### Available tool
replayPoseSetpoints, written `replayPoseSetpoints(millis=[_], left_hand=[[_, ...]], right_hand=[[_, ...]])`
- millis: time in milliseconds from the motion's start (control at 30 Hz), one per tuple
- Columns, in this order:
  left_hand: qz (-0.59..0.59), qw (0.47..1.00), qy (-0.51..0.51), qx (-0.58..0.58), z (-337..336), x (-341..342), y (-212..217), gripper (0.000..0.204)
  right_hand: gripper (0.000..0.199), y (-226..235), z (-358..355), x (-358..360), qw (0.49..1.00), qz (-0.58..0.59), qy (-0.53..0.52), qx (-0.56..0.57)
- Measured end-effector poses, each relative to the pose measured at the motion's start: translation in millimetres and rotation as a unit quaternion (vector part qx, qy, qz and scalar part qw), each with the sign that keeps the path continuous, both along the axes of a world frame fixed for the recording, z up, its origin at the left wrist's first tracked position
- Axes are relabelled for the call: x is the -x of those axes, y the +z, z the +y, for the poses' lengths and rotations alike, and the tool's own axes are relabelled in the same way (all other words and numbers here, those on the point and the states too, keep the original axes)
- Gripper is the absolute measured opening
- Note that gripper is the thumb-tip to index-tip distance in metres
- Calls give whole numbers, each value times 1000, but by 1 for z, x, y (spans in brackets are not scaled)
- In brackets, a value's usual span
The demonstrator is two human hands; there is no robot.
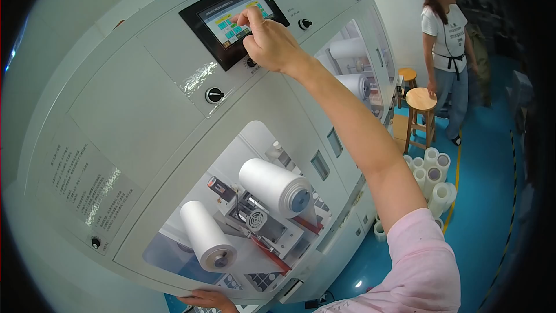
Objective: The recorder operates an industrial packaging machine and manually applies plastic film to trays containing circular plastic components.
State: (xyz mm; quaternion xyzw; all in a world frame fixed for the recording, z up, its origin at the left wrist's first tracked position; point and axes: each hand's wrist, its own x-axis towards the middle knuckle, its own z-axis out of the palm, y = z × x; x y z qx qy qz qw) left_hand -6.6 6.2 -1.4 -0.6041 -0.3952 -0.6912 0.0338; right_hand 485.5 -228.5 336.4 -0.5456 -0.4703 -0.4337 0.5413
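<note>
My right hand (267, 40) is raised to a black-framed touchscreen (243, 14) on a large white machine cabinet (133, 81). The index finger is bent toward the coloured on-screen buttons, its tip at or very near the glass, while the other fingers curl in with nothing held. Low at the bottom edge, my left hand (209, 300) rests against the cabinet's lower edge, fingers fairly flat and partly cut off. Between the hands, a clear window shows two white film rolls, an upper roll (272, 185) and a lower roll (205, 235), beside a motor unit (255, 217).
Black rotary knobs (214, 95) sit below the screen. Farther right is a second window (353, 69) with more rolls. Several film rolls (434, 177) stand on the blue floor (480, 208) near wooden stools (421, 99). Another person (449, 40) stands there, one hand on a stool.
</note>
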Motion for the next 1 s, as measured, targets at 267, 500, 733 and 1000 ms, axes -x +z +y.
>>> replayPoseSetpoints(millis=[267, 500, 733, 1000], left_hand=[[12, 1000, 17, -7, 2, 1, -2, 56], [12, 1000, 28, -2, 3, 3, -5, 56], [-19, 999, 12, -39, -9, -7, 6, 52], [1, 999, 6, -48, -2, 0, 0, 52]], right_hand=[[28, 0, -1, 1, 1000, 7, -4, 1], [28, 1, -1, 3, 1000, 2, -2, -1], [30, -2, 0, 1, 1000, 5, 6, -7], [32, -15, 2, -1, 996, -10, 29, -89]])
